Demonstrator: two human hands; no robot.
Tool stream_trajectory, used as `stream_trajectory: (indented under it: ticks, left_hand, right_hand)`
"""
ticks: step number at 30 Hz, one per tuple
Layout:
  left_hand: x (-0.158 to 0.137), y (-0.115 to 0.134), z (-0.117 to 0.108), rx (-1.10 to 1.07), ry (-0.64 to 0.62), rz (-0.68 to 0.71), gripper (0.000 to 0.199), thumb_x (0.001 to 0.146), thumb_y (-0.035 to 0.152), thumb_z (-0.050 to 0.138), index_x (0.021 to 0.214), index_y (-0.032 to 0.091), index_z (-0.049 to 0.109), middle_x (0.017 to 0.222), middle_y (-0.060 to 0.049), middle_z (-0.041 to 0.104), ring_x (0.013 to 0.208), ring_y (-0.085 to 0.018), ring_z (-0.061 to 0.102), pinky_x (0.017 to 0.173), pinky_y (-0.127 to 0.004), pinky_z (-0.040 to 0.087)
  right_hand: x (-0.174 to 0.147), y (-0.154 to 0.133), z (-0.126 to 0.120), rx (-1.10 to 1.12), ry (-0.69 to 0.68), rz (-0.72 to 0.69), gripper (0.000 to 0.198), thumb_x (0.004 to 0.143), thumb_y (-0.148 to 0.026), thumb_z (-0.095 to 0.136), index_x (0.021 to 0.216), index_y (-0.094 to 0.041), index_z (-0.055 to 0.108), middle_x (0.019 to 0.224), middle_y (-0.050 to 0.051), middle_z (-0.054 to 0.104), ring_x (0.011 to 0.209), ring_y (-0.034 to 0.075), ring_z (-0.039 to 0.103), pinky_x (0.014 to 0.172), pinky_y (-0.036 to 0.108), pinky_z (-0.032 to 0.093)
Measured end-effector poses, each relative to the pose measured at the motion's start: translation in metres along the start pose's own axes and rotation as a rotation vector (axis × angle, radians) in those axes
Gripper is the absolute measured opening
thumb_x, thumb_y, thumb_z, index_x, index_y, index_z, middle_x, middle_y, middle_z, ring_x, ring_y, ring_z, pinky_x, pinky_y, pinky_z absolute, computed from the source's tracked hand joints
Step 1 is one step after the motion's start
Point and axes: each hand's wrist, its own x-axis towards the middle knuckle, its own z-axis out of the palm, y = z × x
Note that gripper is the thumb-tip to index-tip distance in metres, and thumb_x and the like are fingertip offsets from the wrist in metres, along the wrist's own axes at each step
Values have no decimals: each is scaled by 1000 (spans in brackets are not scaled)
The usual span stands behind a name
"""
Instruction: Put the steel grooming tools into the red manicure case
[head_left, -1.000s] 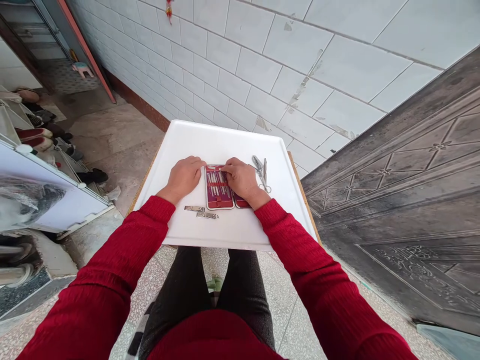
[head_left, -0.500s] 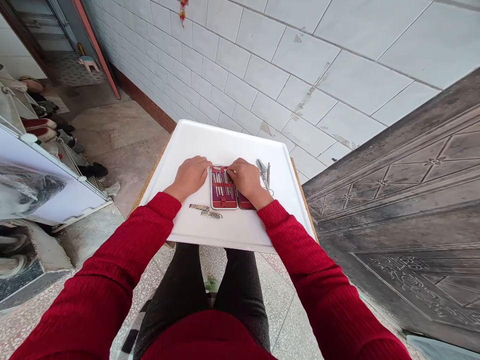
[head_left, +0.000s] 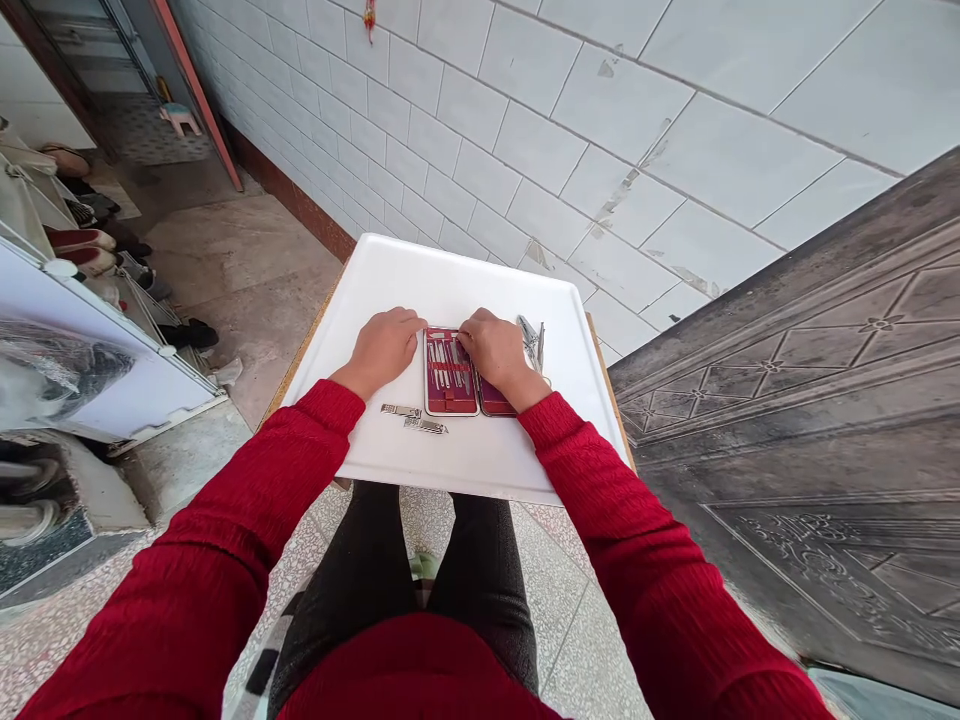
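far tray [head_left: 450, 275]: we are seeing bare room | near edge: two clippers [head_left: 414, 418] lying just beside the open case [head_left: 451, 372] | right: scissors [head_left: 534, 340] crowding that side | wall [head_left: 570, 130] closing behind

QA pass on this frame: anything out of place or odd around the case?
Yes. Two nail clippers lie loose on the white tray below the open manicure case, and scissors sit outside it beside the right hand. No visible damage.
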Motion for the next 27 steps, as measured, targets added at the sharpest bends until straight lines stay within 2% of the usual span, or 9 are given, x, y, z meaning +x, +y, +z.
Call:
stream_trajectory:
  ticks: [5, 8, 14, 19, 27]
  left_hand:
    - [0, 0, 0, -2, -2, -9, 39, 94, 11, 43, 114, 21, 76, 114, -9, 75, 110, -29, 67, 91, -45, 54]
    - [0, 1, 0, 4, -2, -9, 39, 94, 11, 43, 113, 21, 76, 111, -8, 75, 110, -29, 67, 90, -45, 54]
    - [0, 1, 2, -15, 10, -19, 38, 93, 10, 45, 111, 22, 76, 110, -9, 76, 109, -30, 67, 89, -46, 54]
    - [1, 0, 3, 8, 2, -21, 39, 91, 8, 46, 111, 21, 77, 109, -9, 76, 108, -30, 67, 88, -45, 54]
    - [2, -1, 7, 16, 17, 1, 36, 91, 8, 45, 104, 21, 76, 102, -8, 75, 102, -29, 66, 82, -43, 52]
  right_hand:
    - [-11, 1, 2, 117, 70, 10, 35, 107, -27, 46, 107, -17, 80, 116, 11, 72, 89, 21, 65, 69, 32, 36]
    - [-23, -4, -3, 215, 82, -42, 30, 105, -26, 51, 104, -19, 80, 111, 9, 74, 89, 21, 64, 71, 32, 37]
    - [-52, -35, -26, 319, -70, -216, 21, 101, -23, 61, 92, -20, 80, 94, 4, 75, 82, 17, 63, 67, 30, 34]
    - [-61, -62, -35, 261, -210, -332, 16, 101, -26, 68, 94, -18, 80, 100, 5, 77, 88, 18, 67, 66, 31, 32]
    - [-53, -84, -34, 29, -292, -494, 22, 103, -18, 59, 97, -13, 80, 101, 14, 77, 90, 24, 70, 75, 34, 41]
